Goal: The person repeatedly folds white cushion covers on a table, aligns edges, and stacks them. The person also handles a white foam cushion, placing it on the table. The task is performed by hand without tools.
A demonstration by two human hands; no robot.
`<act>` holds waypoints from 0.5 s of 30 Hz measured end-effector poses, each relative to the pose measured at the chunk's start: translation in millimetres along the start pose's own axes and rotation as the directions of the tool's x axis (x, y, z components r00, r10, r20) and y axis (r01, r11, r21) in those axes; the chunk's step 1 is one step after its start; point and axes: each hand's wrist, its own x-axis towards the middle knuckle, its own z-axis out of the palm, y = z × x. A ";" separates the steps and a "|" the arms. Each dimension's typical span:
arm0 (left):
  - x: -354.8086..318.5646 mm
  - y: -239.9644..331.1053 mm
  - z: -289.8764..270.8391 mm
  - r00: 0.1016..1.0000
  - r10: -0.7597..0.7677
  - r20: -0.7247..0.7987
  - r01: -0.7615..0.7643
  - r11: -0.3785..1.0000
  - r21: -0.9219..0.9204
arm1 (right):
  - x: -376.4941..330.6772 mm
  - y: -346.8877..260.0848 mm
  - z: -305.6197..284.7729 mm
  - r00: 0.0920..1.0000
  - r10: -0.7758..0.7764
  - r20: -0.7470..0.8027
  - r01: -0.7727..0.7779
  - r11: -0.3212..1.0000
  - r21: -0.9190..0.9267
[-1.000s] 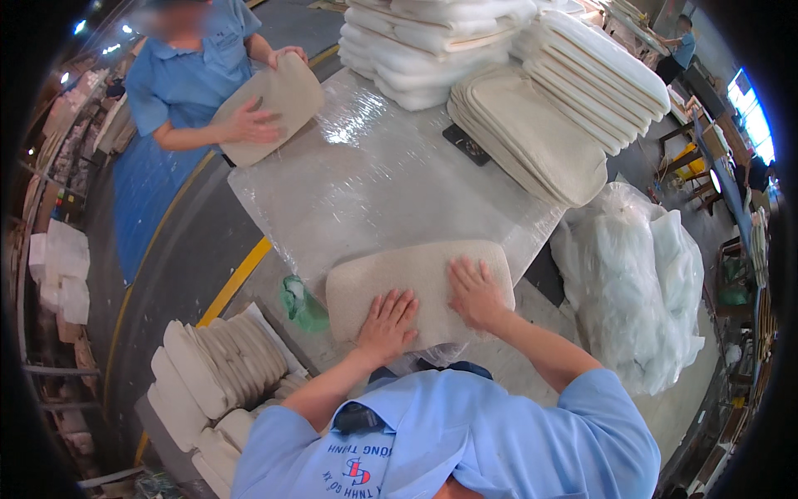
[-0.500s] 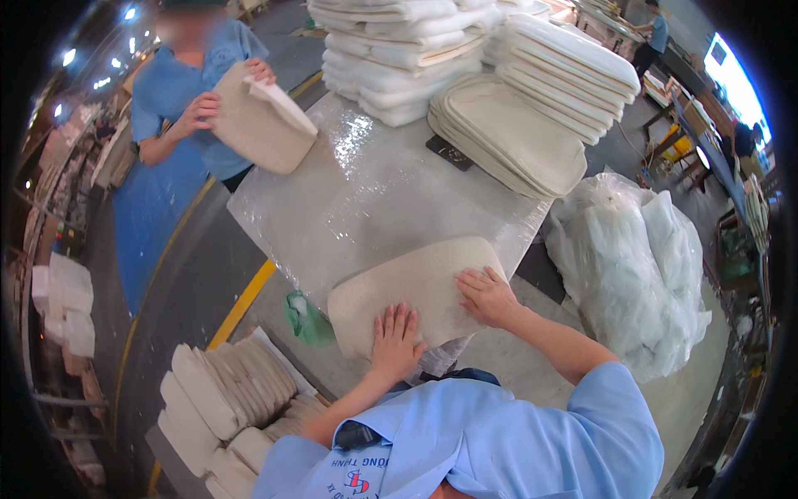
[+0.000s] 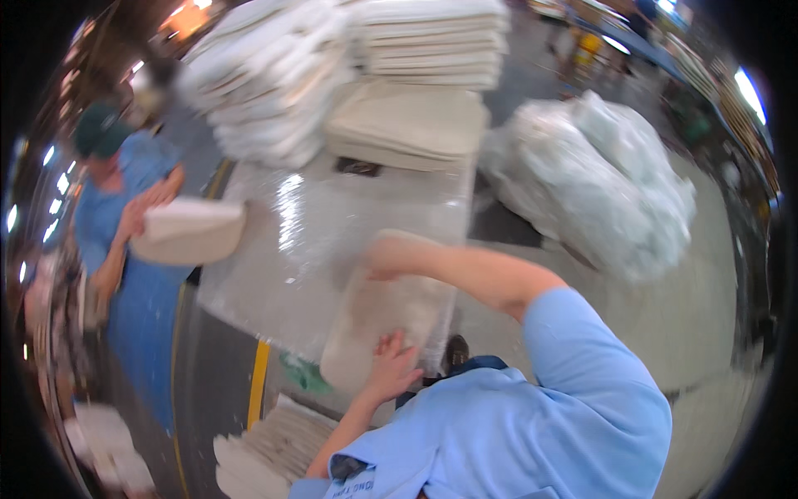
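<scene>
A beige, rounded-rectangular padded piece (image 3: 353, 341) lies at the near edge of the plastic-covered table (image 3: 324, 224). On its near part rests my left hand (image 3: 393, 368), fingers stretched and slightly apart, gripping nothing. My right hand (image 3: 386, 256) is over the far part of the same piece, my forearm reaching across from the right. Motion blurs its fingers, so their pose is unclear. At the table's left side a co-worker in a blue shirt (image 3: 108, 200) holds a similar beige piece with a white layer (image 3: 187, 233).
Behind the table's bare part stand a stack of beige pieces (image 3: 407, 125), white stacks (image 3: 270, 83) and more layered pieces (image 3: 432, 41). A large clear-plastic bundle (image 3: 590, 183) sits to the right. More beige pieces (image 3: 270, 449) are piled at the lower left, near a green bag (image 3: 303, 373).
My view has turned. My right hand has moved from the piece's right end to its far part, and the piece lies more lengthwise. The co-worker's piece is held lower and flatter.
</scene>
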 end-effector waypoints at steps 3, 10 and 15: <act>-3.7 -5.3 -2.4 1.000 -0.019 0.024 0.021 0.998 -0.067 | 15.2 -66.5 -128.5 0.949 -0.293 -0.112 0.260 0.934 -0.243; 2.7 -11.7 6.5 0.997 0.078 -0.003 -0.076 0.988 0.133 | -13.1 -224.1 -345.9 0.794 -0.469 -0.388 0.200 0.803 -0.561; 12.0 -13.5 10.0 0.990 0.127 -0.064 -0.118 0.984 0.135 | -44.8 -256.0 -367.5 0.771 -0.401 -0.494 0.084 0.833 -0.546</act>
